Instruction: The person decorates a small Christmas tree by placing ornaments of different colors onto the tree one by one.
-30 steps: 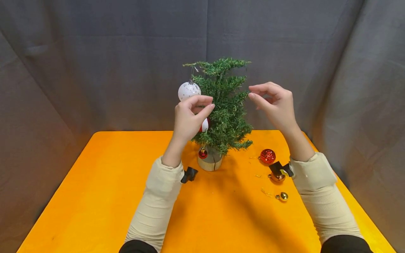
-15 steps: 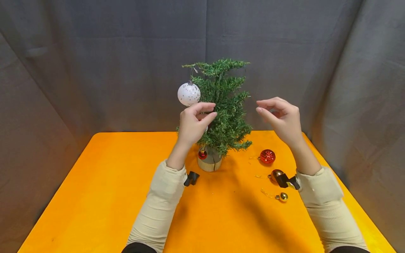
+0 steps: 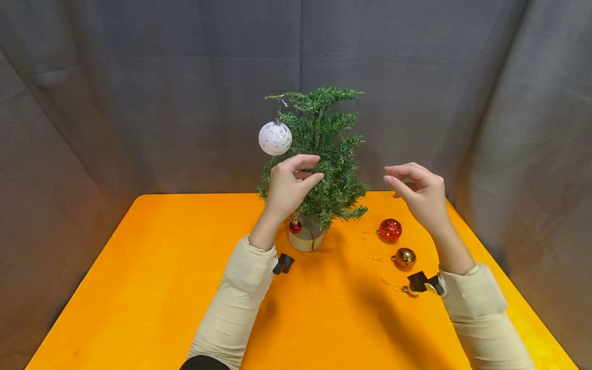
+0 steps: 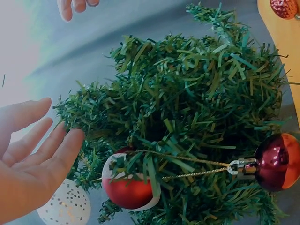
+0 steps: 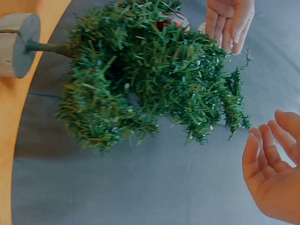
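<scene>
Fingers (image 3: 305, 163) of the left hand (image 3: 289, 186) hung loosely apart, gripping nothing, hiding a red-and-white bauble (image 4: 129, 185) on the miniature Christmas tree (image 3: 324, 154) just beside them; right hand (image 3: 418, 192) relaxed, clear of the branches.

We are in a staged recording setup rather than a lived-in room. A wrinkled dark grey cloth backdrop (image 3: 139, 92) hangs behind and wraps both sides of 1 plain orange table (image 3: 139, 288), hiding any walls or furniture. On it stand only a small artificial Christmas tree (image 3: 324, 154) on a wooden base (image 3: 305, 239) and a few loose baubles (image 3: 390, 229).
</scene>
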Tool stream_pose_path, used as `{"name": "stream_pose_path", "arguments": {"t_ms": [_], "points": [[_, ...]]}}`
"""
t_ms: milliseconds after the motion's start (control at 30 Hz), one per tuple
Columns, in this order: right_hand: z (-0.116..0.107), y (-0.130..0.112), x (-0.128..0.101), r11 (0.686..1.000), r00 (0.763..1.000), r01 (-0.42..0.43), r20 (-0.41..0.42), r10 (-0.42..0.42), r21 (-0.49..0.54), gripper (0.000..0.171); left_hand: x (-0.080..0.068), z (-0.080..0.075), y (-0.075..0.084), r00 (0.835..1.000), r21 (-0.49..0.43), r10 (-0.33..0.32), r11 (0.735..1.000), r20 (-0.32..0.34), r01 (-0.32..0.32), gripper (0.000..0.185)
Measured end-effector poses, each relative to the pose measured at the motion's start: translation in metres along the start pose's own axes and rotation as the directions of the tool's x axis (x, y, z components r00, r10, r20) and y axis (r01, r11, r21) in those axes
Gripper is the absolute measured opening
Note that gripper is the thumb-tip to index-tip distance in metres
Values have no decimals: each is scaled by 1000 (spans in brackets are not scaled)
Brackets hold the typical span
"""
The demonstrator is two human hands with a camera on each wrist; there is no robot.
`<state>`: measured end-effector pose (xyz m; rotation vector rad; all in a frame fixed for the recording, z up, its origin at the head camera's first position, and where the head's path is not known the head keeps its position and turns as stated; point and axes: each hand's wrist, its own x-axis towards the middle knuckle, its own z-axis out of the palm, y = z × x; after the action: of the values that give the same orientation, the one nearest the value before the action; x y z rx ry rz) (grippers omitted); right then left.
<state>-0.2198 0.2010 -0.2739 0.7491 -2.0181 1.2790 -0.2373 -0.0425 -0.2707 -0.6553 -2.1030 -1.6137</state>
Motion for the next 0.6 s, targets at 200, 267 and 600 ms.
{"name": "stream_pose_path", "arguments": {"t_ms": [200, 267, 600], "points": [[-2, 5, -15, 998, 998, -57, 9, 57, -8, 17, 1, 4, -1, 1000, 57, -5, 998, -9, 5, 27], [-3, 6, -20, 997, 997, -82, 5, 82, -6, 17, 1, 5, -1, 1000, 78, 0, 997, -15, 1, 25], [-5, -10, -42, 992, 994, -113, 2, 113, -57, 15, 3, 11, -4, 997, 144, 63, 988, -32, -58, 21]]}}
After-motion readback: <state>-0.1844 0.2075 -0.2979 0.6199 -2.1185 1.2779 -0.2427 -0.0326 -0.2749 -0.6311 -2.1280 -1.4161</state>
